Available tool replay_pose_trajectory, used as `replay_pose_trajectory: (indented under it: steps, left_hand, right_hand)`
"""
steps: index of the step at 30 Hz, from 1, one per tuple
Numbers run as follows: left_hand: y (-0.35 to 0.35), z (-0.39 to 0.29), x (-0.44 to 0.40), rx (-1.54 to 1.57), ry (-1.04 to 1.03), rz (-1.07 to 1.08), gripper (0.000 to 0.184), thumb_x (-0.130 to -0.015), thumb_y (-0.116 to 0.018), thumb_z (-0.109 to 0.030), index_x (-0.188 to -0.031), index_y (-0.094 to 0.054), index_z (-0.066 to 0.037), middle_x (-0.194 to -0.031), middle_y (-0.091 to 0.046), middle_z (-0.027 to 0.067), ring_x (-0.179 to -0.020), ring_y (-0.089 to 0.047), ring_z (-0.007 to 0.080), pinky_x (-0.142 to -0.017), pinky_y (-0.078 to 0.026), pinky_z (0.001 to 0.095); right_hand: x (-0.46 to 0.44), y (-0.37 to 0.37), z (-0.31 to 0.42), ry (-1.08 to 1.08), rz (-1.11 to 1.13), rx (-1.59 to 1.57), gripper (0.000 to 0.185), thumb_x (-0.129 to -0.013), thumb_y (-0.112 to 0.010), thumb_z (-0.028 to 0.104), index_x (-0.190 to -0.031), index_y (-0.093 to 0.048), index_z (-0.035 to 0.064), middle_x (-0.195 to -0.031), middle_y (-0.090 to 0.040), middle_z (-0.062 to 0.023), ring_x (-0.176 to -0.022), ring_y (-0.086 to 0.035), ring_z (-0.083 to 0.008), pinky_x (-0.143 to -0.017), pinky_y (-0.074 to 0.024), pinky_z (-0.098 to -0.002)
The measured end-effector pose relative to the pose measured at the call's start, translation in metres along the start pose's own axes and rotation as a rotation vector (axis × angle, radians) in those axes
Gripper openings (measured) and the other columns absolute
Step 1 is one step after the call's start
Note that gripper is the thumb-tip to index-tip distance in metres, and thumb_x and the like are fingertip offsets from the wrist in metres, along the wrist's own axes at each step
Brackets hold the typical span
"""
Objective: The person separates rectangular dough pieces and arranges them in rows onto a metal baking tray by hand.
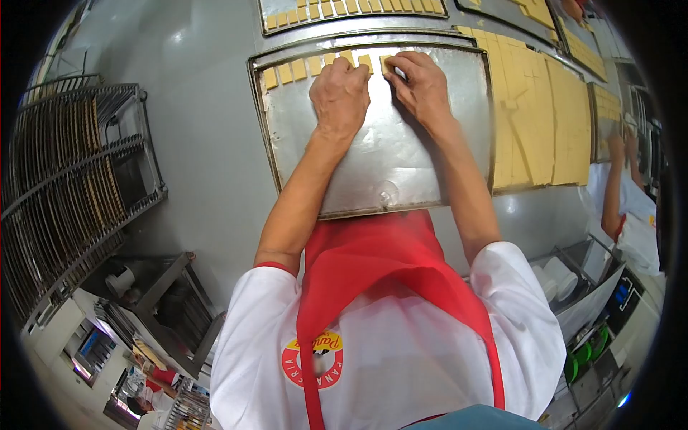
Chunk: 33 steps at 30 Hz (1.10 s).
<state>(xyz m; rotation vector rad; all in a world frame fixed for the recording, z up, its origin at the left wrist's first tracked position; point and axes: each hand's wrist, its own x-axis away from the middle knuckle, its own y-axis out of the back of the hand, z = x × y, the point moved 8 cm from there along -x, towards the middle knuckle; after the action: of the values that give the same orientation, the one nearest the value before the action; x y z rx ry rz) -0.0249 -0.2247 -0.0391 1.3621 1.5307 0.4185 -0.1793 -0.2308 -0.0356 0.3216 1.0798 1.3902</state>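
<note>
A metal tray lies in front of me, with a row of small yellow dough pieces along its far edge. My left hand is over that row, its fingers curled and pressed together beside a dough piece; whatever they hold is hidden. Slightly apart to the right, my right hand pinches a dough piece at the far edge. Right of the tray lies a large yellow dough sheet with cut lines across it.
A second tray of dough pieces stands beyond mine, and more trays lie at the far right. A co-worker's arm is at the right edge. On the left stands a rack full of trays.
</note>
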Motion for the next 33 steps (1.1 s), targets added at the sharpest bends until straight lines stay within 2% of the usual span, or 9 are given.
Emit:
replay_pose_trajectory:
  steps: [15, 18, 20, 21, 22, 23, 26, 29, 33]
  left_hand:
    - [-0.001, 0.003, -0.008, -0.026, 0.033, -0.019, 0.013, -0.079, -0.083, -0.018, -0.092, -0.08, -0.018, -0.085, -0.065, 0.0042, -0.083, -0.068, 0.028, -0.071, -0.055, 0.0424]
    - [0.002, 0.002, -0.01, 0.011, 0.106, 0.056, 0.023, -0.081, -0.083, -0.018, -0.104, -0.082, -0.018, -0.086, -0.066, 0.0057, -0.083, -0.069, 0.027, -0.072, -0.056, 0.0393]
    - [0.007, 0.007, -0.01, 0.291, 0.309, 0.102, 0.032, -0.087, -0.081, -0.016, -0.118, -0.079, -0.01, -0.092, -0.073, 0.006, -0.082, -0.071, 0.0206, -0.075, -0.056, 0.0323]
    - [0.004, 0.008, -0.01, 0.291, 0.309, 0.104, 0.032, -0.087, -0.081, -0.016, -0.118, -0.079, -0.01, -0.092, -0.073, 0.006, -0.082, -0.071, 0.0206, -0.075, -0.056, 0.0323]
    - [-0.01, 0.019, -0.004, 0.611, 0.48, 0.159, 0.034, -0.09, -0.08, -0.014, -0.123, -0.076, -0.004, -0.097, -0.074, 0.008, -0.084, -0.07, 0.0178, -0.076, -0.056, 0.0296]
    - [-0.025, 0.025, 0.004, 0.933, 0.649, 0.213, 0.037, -0.093, -0.078, -0.012, -0.127, -0.073, 0.001, -0.102, -0.076, 0.01, -0.085, -0.07, 0.015, -0.078, -0.056, 0.027]
    - [-0.031, 0.013, 0.008, 1.229, 0.703, 0.31, 0.036, -0.095, -0.076, -0.008, -0.127, -0.07, 0.007, -0.107, -0.075, 0.0123, -0.088, -0.07, 0.0144, -0.079, -0.056, 0.0253]
    - [-0.034, 0.004, 0.005, 1.239, 0.675, 0.37, 0.039, -0.095, -0.075, -0.006, -0.131, -0.068, 0.007, -0.106, -0.076, 0.0125, -0.089, -0.071, 0.0157, -0.08, -0.057, 0.0259]
    - [-0.042, 0.005, 0.004, 1.433, 0.752, 0.263, 0.034, -0.096, -0.074, -0.005, -0.127, -0.069, 0.007, -0.103, -0.075, 0.0121, -0.088, -0.071, 0.016, -0.079, -0.058, 0.0274]
  right_hand:
    - [-0.01, -0.006, 0.009, 0.037, -0.086, 0.075, 0.015, -0.084, -0.077, 0.011, -0.1, -0.076, 0.0085, -0.105, -0.073, -0.0046, -0.097, -0.068, -0.0286, -0.082, -0.0576, -0.0411]
    - [-0.004, -0.003, 0.002, -0.032, -0.111, -0.011, 0.019, -0.085, -0.078, 0.011, -0.104, -0.077, 0.0085, -0.106, -0.074, -0.0053, -0.093, -0.07, -0.0263, -0.081, -0.0581, -0.039]
    - [0.003, 0.006, -0.008, -0.096, -0.142, -0.095, 0.022, -0.086, -0.078, 0.012, -0.108, -0.078, 0.008, -0.106, -0.075, -0.0053, -0.089, -0.071, -0.023, -0.08, -0.0586, -0.0367]
    - [0.008, 0.0, -0.025, -0.345, -0.002, -0.355, 0.026, -0.088, -0.079, 0.014, -0.113, -0.078, 0.0063, -0.105, -0.075, -0.005, -0.085, -0.071, -0.0186, -0.078, -0.0584, -0.0342]
    - [0.019, -0.012, -0.037, -0.592, 0.142, -0.615, 0.03, -0.09, -0.08, 0.015, -0.117, -0.077, 0.0046, -0.103, -0.076, -0.0047, -0.08, -0.071, -0.0142, -0.075, -0.0583, -0.0316]
    - [0.024, -0.02, -0.039, -0.681, 0.194, -0.872, 0.037, -0.09, -0.083, 0.016, -0.121, -0.075, -0.0022, -0.098, -0.075, -0.0053, -0.077, -0.067, -0.0099, -0.07, -0.0577, -0.0276]
    - [0.03, -0.019, -0.031, -0.732, 0.214, -1.06, 0.038, -0.088, -0.083, 0.011, -0.12, -0.073, -0.0066, -0.096, -0.075, -0.0094, -0.077, -0.068, -0.0135, -0.069, -0.059, -0.0271]
    - [0.033, -0.022, -0.039, -0.756, 0.158, -1.123, 0.041, -0.087, -0.083, 0.007, -0.123, -0.071, -0.0089, -0.102, -0.075, -0.014, -0.08, -0.071, -0.0157, -0.069, -0.0601, -0.0264]
    - [0.033, -0.013, -0.039, -0.775, 0.034, -1.247, 0.039, -0.087, -0.081, 0.002, -0.123, -0.071, -0.0093, -0.104, -0.076, -0.015, -0.085, -0.073, -0.0172, -0.074, -0.0609, -0.0268]
